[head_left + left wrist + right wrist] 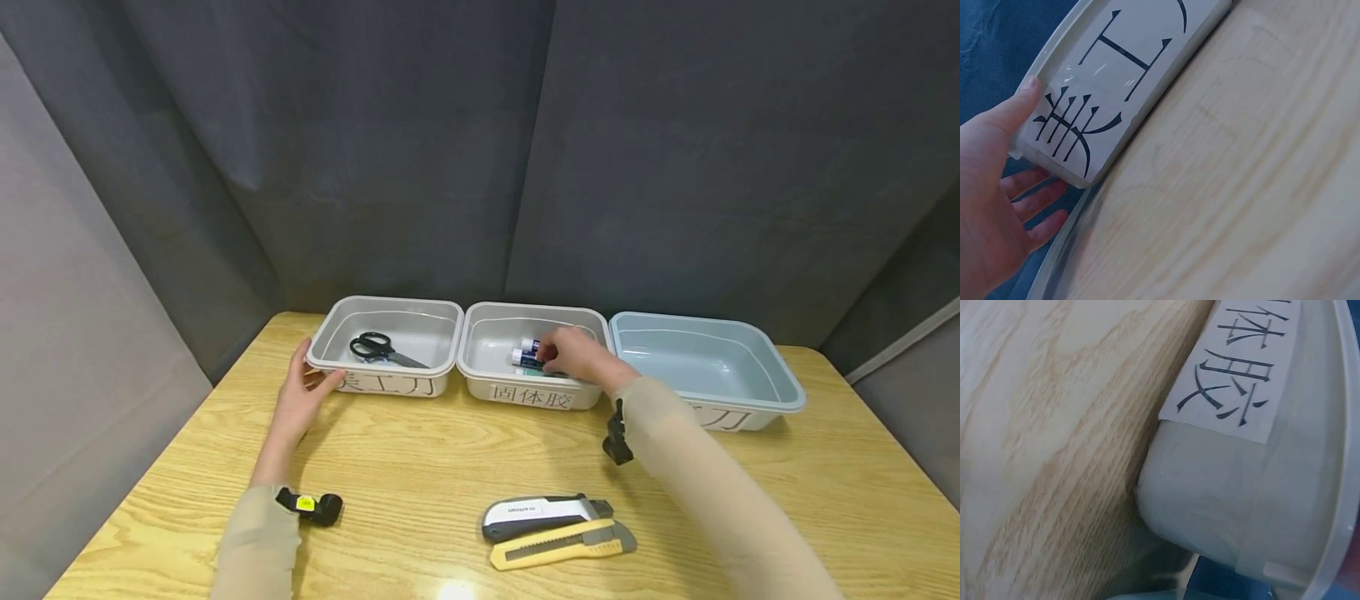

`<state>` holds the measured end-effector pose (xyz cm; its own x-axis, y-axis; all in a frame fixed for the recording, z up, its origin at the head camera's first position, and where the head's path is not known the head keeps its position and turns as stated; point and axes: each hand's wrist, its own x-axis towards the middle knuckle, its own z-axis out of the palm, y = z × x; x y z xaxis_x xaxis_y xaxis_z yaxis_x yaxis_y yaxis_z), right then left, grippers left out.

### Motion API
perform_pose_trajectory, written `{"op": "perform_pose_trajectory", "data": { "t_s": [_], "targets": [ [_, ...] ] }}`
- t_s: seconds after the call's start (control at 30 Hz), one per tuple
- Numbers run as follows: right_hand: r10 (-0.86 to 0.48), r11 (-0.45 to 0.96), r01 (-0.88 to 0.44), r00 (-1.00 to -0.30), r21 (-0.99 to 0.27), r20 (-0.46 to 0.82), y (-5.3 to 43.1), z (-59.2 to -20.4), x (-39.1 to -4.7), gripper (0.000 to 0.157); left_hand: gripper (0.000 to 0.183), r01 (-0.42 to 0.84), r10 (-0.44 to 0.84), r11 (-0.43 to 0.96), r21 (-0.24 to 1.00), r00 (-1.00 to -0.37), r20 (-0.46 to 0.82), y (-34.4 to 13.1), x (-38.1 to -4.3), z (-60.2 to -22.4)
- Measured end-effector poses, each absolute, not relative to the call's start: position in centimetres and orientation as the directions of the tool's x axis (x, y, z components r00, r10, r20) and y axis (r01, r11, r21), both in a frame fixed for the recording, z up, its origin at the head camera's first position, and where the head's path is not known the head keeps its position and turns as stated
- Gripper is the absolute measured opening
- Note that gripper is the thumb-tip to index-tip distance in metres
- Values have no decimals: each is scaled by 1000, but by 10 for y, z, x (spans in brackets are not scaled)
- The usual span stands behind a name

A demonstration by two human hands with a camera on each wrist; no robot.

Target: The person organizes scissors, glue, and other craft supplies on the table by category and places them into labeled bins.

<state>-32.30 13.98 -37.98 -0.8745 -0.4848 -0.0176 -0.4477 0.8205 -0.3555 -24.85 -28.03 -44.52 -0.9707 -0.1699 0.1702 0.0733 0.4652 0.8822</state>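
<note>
My left hand point(296, 400) grips the front left corner of the left bin point(444, 385), a pale grey plastic one. In the left wrist view its thumb lies on the labelled front, with the fingers round the end wall. Black-handled scissors point(372, 344) lie inside that bin. My right hand point(576, 354) reaches into the middle bin point(480, 386), fingers bent down over the right ends of glue sticks point(525, 358) with white caps. Its fingertips are hidden, so I cannot tell whether they pinch one. The right wrist view shows the middle bin's labelled wall point(1210, 481).
A light blue bin point(783, 392) stands at the right of the row. Nearer me on the wooden table point(405, 483) lie a white-and-black utility knife point(536, 512) and a yellow utility knife point(562, 544). A dark curtain point(390, 167) hangs behind the bins.
</note>
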Motion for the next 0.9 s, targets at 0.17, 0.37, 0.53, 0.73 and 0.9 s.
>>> {"op": "perform_pose_trajectory", "data": {
  "t_s": [0.17,0.37,0.53,0.73,0.9],
  "targets": [
    [-486,803,-474,-872,-362,64,147,-377,-317,9,84,75,-166,457,886,-972,168,-280,-249,-446],
    [-457,786,-473,-878,-399,141,159,-371,-305,11,85,86,-159,446,891,-972,174,-281,-250,-446],
    [-440,785,-477,-878,-396,186,169,-367,-294,13,86,71,-174,452,889,-971,166,-283,-250,-447],
    [-397,776,-460,-888,-432,232,180,-366,-278,14,85,81,-172,456,886,-969,178,-285,-250,-448],
    [-337,747,-471,-877,-469,343,192,-367,-269,14,85,74,-179,447,892,-969,169,-285,-248,-446]
  ]
}}
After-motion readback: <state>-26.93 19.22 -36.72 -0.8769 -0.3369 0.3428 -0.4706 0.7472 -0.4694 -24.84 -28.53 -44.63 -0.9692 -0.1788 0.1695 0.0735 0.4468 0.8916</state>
